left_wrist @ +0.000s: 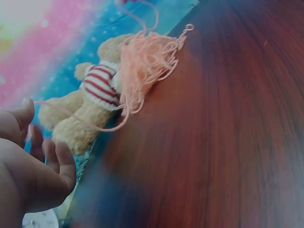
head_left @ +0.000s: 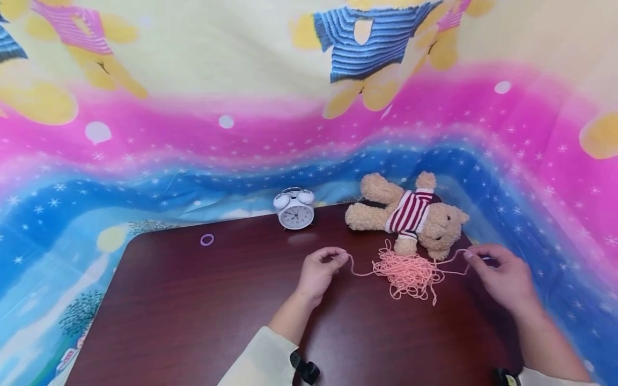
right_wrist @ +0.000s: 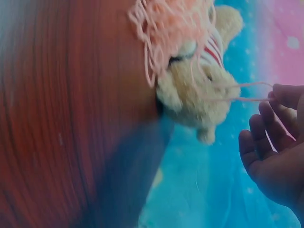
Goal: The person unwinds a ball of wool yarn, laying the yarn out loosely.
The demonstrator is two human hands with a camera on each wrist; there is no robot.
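Observation:
A loose, tangled heap of pink yarn (head_left: 407,272) lies on the dark wooden table at the right. My left hand (head_left: 319,272), to the left of the heap, pinches one strand between thumb and forefinger. On the other side my right hand (head_left: 504,276) pinches a loop of yarn, from which two strands run back to the heap. In the right wrist view the other fingers (right_wrist: 259,137) of that hand are loosely bent. Just behind the yarn a teddy bear (head_left: 410,212) in a red-and-white striped shirt lies on its back, its head to the right.
A white twin-bell alarm clock (head_left: 295,210) stands at the table's back edge. Farther left lies a small purple ring (head_left: 207,239). Behind the table (head_left: 203,311) hangs a colourful cloth (head_left: 193,134) printed with bears and snowflakes; it also runs along both sides.

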